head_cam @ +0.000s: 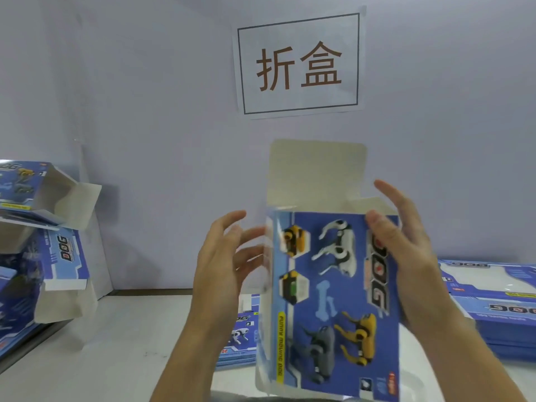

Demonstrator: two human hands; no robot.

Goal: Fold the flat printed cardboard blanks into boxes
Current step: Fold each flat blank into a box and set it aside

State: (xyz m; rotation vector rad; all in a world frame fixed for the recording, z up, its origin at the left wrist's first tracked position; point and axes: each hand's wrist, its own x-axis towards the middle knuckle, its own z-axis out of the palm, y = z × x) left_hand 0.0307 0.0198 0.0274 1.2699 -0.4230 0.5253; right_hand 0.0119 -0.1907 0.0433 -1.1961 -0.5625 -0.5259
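Observation:
I hold a blue printed cardboard box (333,300) upright in front of me, its dog pictures facing me and its plain grey top flap (317,169) standing up. My right hand (406,250) grips its right edge, thumb on the printed face and fingers behind. My left hand (223,256) is at the box's left side with fingers spread and straight; the fingertips reach the blurred left edge. A stack of flat blanks (237,335) lies on the table behind the box.
Folded blue boxes (46,227) are piled at the left against the wall. A taller stack of flat blanks (499,300) lies at the right. A paper sign (298,63) hangs on the wall. The white table (116,343) runs under everything.

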